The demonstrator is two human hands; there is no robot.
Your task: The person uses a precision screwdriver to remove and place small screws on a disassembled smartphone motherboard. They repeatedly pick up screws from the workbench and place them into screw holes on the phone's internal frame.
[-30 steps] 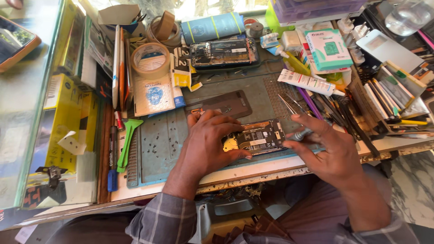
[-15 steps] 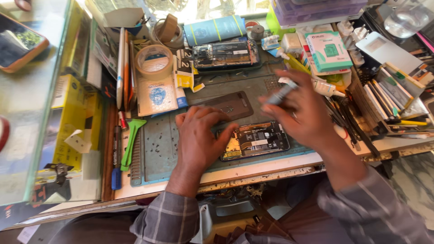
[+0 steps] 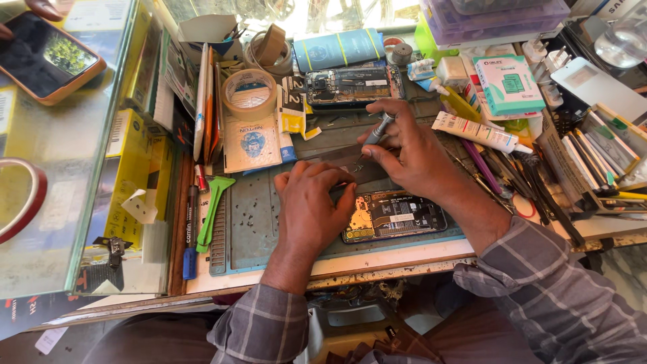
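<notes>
Head view: we see open phone [image 3: 394, 217] at 6 o'clock on mat [image 3: 259, 202]. Left hand [image 3: 311, 205] curled, pressing phone's left end. Right hand [image 3: 411, 152] pinching screwdriver [image 3: 377, 129]. We judge phone light, stiff, fragile; hold by edges.

Tape roll [image 3: 249, 94], green pry tool [image 3: 214, 210], white tube [image 3: 476, 131].

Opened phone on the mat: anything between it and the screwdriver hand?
Nothing visible. The right hand holds the screwdriver just above the opened phone, with bare mat between them; the left hand rests at the phone's left end.
</notes>
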